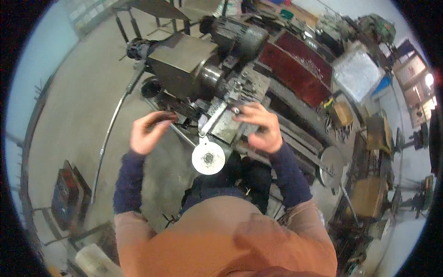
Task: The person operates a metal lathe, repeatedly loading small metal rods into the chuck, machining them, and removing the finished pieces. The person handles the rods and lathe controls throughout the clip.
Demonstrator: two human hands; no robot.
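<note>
A grey metal lathe (pixel 184 60) stands in front of me, with its carriage block (pixel 224 124) near my hands. My left hand (pixel 146 131) is curled around a dark handle at the carriage's left side. My right hand (pixel 259 127) lies on the right of the carriage block, fingers bent over a dark part there. A round pale handwheel (pixel 208 158) sits just below the carriage, between my two hands. What the right fingers hold is hidden.
A dark motor (pixel 240 32) sits behind the lathe head. A red tray (pixel 297 64) with metal bits runs along the bed to the right. A second round wheel (pixel 331 166) is lower right. A long thin rod (pixel 108 134) leans at the left over the concrete floor.
</note>
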